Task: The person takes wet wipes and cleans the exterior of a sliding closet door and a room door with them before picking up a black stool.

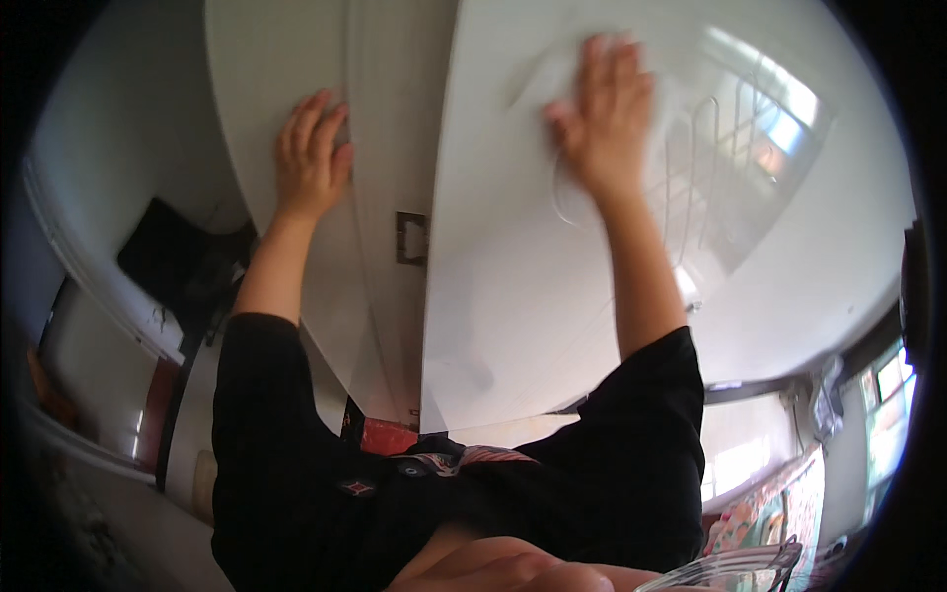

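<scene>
My right hand (610, 126) is raised with its palm against a glossy white door panel (503, 222), fingers up and slightly blurred. Curved decorative lines run across that panel beside the hand. To the left, my left hand (311, 155) lies against a white door frame (296, 44), its fingertips near a vertical ridge. It grips nothing that I can see. Between the hands, a metal strike plate (411, 238) with a cut-out sits in the frame, close to the panel's edge. The panel stands apart from the frame.
A black chair-like object (166, 251) stands by the wall at left. A red object (388, 436) shows low behind the frame. At lower right are patterned fabric (784, 496) and a bright window (888, 414). Clear-framed glasses (732, 570) show at the bottom edge.
</scene>
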A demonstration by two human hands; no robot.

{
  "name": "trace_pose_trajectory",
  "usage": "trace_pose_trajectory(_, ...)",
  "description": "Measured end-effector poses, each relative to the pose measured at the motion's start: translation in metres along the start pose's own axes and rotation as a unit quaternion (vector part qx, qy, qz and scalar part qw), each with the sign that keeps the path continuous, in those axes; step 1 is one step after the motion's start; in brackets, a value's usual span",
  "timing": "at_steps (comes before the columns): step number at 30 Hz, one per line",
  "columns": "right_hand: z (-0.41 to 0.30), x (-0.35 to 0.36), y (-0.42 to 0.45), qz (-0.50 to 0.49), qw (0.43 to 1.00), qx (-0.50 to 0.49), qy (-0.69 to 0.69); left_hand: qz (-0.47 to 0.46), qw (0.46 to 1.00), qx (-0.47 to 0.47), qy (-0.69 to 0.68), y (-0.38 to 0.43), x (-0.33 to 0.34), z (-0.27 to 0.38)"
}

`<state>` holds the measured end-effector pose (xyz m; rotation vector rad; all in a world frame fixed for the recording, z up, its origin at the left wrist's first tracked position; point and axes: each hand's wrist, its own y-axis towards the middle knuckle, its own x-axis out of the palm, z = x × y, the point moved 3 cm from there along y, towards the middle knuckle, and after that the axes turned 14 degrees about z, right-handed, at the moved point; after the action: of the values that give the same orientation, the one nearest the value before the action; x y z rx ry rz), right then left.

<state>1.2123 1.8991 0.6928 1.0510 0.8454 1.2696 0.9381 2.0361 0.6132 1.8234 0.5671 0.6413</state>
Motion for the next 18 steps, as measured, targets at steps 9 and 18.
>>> trace_pose_trajectory(9,-0.035,-0.034,-0.109,-0.259,0.944,-0.157,0.127,-0.016,0.999,0.000,-0.034,0.007,-0.003,-0.001)
trace_pose_trajectory(18,0.049,-0.025,-0.010,0.047,0.989,0.136,0.024,0.012,0.999,0.011,-0.043,0.014,-0.007,0.003)
